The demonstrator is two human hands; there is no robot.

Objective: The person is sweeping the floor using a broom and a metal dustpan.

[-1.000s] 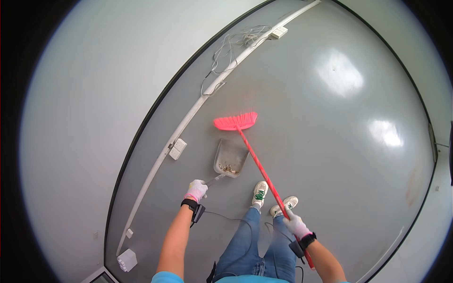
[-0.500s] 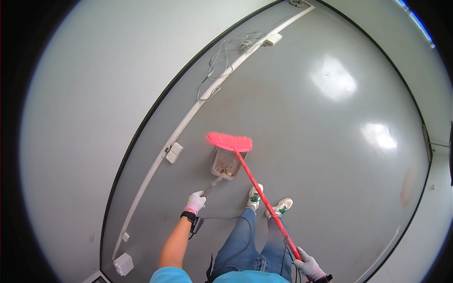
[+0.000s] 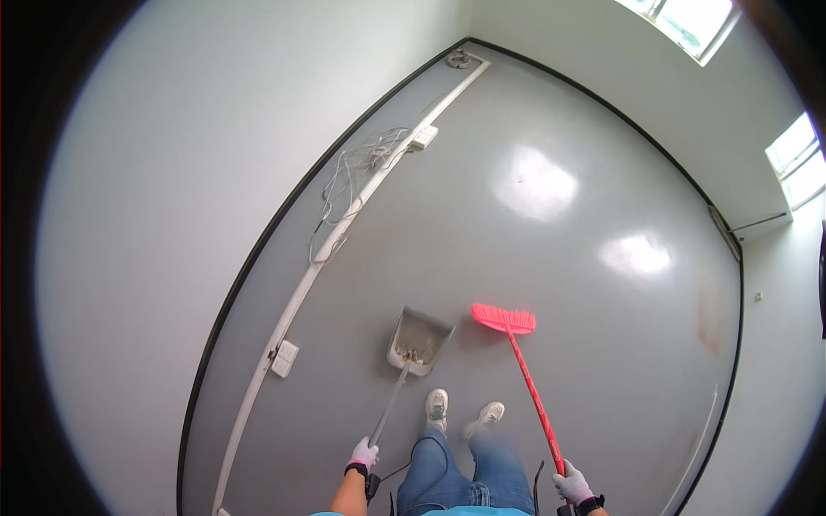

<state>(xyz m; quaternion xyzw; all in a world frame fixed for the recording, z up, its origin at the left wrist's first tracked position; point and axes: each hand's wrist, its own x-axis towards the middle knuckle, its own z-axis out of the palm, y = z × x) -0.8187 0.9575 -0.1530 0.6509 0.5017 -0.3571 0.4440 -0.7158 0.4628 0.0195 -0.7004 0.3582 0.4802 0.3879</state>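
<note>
My gloved left hand (image 3: pixel 365 453) is closed round the grey handle of a long-handled dustpan (image 3: pixel 419 336). The pan is at the left ahead of my feet, with small bits of debris (image 3: pixel 416 354) gathered near its handle end. My right hand (image 3: pixel 572 483), also gloved, grips the upper part of a red stick. That stick belongs to a broom (image 3: pixel 504 320) with a bright pink-red head. The broom head is to the right of the dustpan and apart from it, bristles pointing away from me.
Along the left wall a white cable trunking (image 3: pixel 297 301) runs over the grey floor, with a socket box (image 3: pixel 284 359) beside it. A farther socket box (image 3: pixel 424 138) lies near a tangle of thin cables (image 3: pixel 348 176). My shoes (image 3: pixel 437 408) stand behind the dustpan.
The broom head has moved right, off the dustpan, so the pan's whole opening now shows. My view has tilted up, bringing windows into sight.
</note>
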